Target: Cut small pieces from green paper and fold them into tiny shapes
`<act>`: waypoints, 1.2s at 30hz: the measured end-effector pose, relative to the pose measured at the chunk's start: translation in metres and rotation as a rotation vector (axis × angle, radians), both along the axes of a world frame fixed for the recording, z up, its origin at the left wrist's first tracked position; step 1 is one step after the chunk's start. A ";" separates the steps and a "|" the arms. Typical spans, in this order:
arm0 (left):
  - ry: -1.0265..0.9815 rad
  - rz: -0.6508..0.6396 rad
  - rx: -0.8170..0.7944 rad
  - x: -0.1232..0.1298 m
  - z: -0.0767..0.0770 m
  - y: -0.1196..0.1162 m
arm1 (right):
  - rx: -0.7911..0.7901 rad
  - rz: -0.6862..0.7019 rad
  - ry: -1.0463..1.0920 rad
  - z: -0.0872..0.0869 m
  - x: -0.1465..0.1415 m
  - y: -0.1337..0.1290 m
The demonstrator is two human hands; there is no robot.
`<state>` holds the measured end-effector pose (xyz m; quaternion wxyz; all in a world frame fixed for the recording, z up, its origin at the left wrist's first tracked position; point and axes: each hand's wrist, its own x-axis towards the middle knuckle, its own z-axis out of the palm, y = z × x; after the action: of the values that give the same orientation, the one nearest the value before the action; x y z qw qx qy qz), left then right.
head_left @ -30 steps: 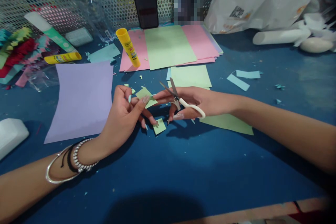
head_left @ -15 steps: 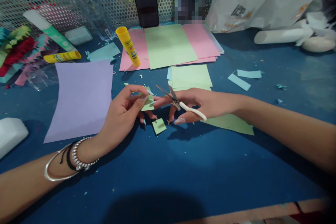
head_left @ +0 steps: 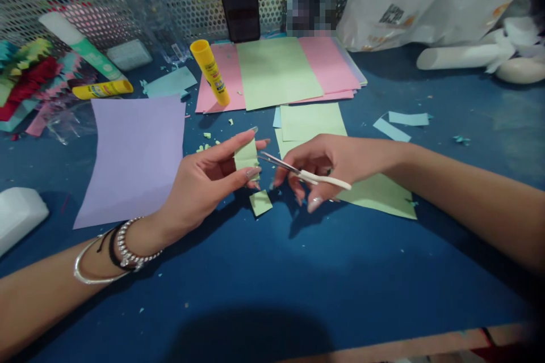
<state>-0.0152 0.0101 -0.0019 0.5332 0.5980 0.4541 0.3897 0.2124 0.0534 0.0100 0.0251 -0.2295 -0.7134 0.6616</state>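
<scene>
Between thumb and fingers, my left hand pinches a small piece of light green paper, held up off the table. My right hand has its fingers in the white handles of a pair of scissors, whose blades point left and look nearly closed. The blade tips are just right of the held paper. A small green paper square lies on the blue table below my left fingertips. Larger light green sheets lie behind my right hand, and another green sheet is partly under its wrist.
A purple sheet lies at left. Behind are an upright yellow glue stick, stacked pink and green paper and a phone against the mesh. Blue strips lie right, a white plastic bag behind them.
The scissor blades have closed up and moved slightly right, away from my left hand. My left fingers have shifted on the green paper, which now stands more upright.
</scene>
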 end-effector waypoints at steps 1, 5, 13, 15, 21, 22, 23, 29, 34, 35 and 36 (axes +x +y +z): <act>-0.013 -0.033 -0.010 0.000 0.001 -0.001 | -0.025 0.021 -0.037 0.001 0.002 0.001; -0.003 -0.171 -0.080 -0.002 0.003 -0.002 | -0.064 0.078 -0.129 0.004 0.005 0.003; -0.030 -0.170 -0.109 -0.003 0.003 -0.001 | -0.042 0.090 -0.131 0.003 0.006 0.006; -0.039 -0.175 -0.112 -0.002 0.003 -0.002 | -0.007 0.075 -0.121 0.001 0.008 0.006; -0.065 -0.128 -0.081 -0.003 0.002 -0.003 | 0.022 0.095 -0.131 0.000 0.008 0.005; -0.064 -0.131 -0.079 -0.003 0.002 -0.003 | 0.025 0.098 -0.131 0.001 0.007 0.005; -0.059 -0.143 -0.083 -0.003 0.002 -0.003 | 0.031 0.104 -0.129 0.001 0.006 0.005; -0.025 -0.250 -0.123 -0.002 0.003 -0.004 | 0.054 0.147 -0.138 0.003 -0.002 0.004; -0.046 -0.286 -0.166 -0.001 0.002 -0.005 | 0.051 0.131 -0.167 0.005 -0.005 0.002; -0.042 -0.288 -0.173 -0.001 0.002 -0.004 | 0.052 0.132 -0.169 0.005 -0.005 0.002; -0.038 -0.288 -0.179 0.000 0.001 -0.004 | 0.053 0.133 -0.168 0.005 -0.005 0.002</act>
<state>-0.0155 0.0061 -0.0005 0.6431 0.5997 0.3863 0.2784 0.2069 0.0549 0.0154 -0.0725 -0.2357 -0.7438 0.6213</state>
